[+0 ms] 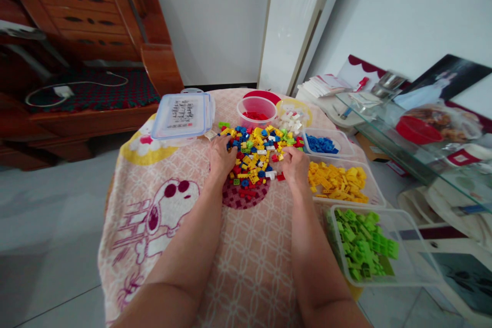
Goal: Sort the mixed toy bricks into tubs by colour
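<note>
A mixed pile of toy building bricks [253, 156] in red, yellow, blue, white and green lies on the cloth-covered table. At its left edge is my left hand [223, 158], thumb and fingers apart, touching the bricks. My right hand [295, 165] is at the right edge with its fingertips drawn together; whatever they may hold is too small to make out. Sorted bricks fill containers around the pile: red bricks [253, 116] in a round tub, white bricks [291, 122] behind, then blue bricks [321, 144], yellow bricks [340, 182] and green bricks [365, 243] in clear boxes on the right.
A clear lidded box [182, 115] stands at the table's back left. The patterned tablecloth [253, 266] hangs over the edge. To the right is a glass shelf [407, 148] with bags and bowls. A wooden bench [88, 107] stands at the left, a white cabinet-like unit [288, 31] behind.
</note>
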A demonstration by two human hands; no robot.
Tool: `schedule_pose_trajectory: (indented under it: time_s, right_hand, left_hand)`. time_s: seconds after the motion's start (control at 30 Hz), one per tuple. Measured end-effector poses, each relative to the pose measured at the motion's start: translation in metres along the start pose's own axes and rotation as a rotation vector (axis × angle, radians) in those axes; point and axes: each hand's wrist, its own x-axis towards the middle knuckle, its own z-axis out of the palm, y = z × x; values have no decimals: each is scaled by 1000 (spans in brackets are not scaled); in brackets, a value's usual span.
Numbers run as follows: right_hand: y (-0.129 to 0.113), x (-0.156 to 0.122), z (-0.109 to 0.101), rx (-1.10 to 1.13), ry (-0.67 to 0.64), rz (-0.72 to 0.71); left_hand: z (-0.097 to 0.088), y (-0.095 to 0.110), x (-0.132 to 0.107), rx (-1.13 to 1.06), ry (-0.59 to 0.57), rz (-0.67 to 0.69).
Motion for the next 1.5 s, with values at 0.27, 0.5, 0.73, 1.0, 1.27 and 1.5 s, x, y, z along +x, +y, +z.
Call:
schedule_pose_trajectory:
  time_s: [0.27,0.5,0.73,1.0,1.27,1.5]
  right_hand:
    - [-4,-3,1,-44,-147,-85]
    - [-4,-1,-1,-69,-180,-90]
    - [-2,-3,-2,-65,-166,-59]
    - [4,4,-29,-60,-12,-40]
    - [27,-1,-64,-234,134,93]
    - [15,-1,-56,-217,83,113]
  left_hand:
    - [0,-1,1,-8,-21,-8]
    - [-2,2,0,-7,-16,-7]
    - [-3,3,0,-2,-20,-13]
    - [-1,1,0,6,-21,-25]
    - [0,1,1,-2,-16,-20]
    - [-2,1,0,-11,-14,-16]
